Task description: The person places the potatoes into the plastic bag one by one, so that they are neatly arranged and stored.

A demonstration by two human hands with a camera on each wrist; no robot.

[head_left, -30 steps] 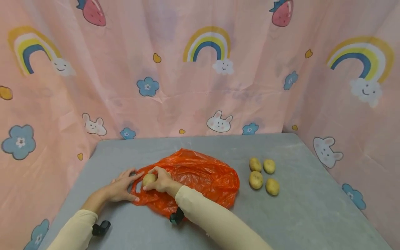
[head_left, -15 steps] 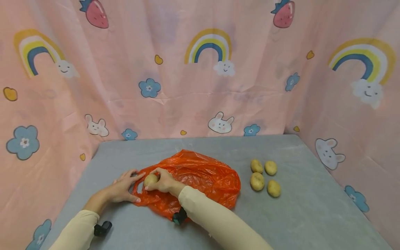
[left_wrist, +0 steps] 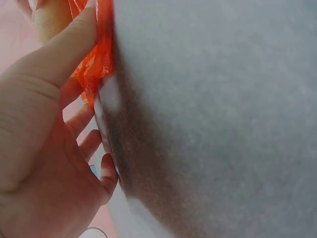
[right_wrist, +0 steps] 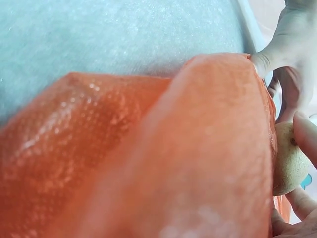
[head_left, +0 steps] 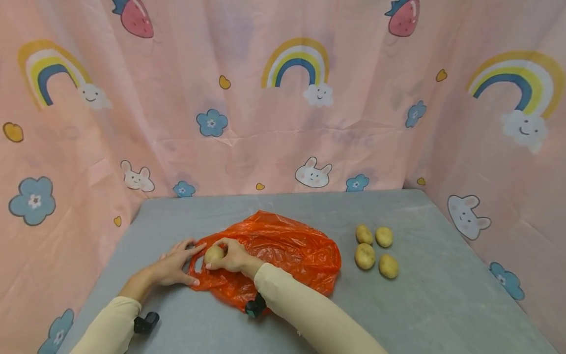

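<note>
A thin red plastic bag (head_left: 283, 238) lies flattened on the grey table, its handle end toward the left. My right hand (head_left: 233, 257) pinches a potato (head_left: 214, 254) between thumb and fingers over that end, beside the handle hole. The right wrist view shows the potato (right_wrist: 289, 166) at the bag's edge, partly covered by fingers. With fingers spread, my left hand (head_left: 174, 265) rests at the bag's left edge. Its thumb touches the plastic in the left wrist view, where the bag (left_wrist: 101, 47) is partly hidden by the hand.
Several loose potatoes (head_left: 365, 256) stand grouped to the right of the bag. The grey table (head_left: 442, 295) is bordered by a pink patterned curtain (head_left: 256, 157) at the back and both sides. A dark wrist camera (head_left: 146, 323) is strapped at the left sleeve.
Both hands, the potato and the bag stay in nearly the same places. The head view has shifted slightly.
</note>
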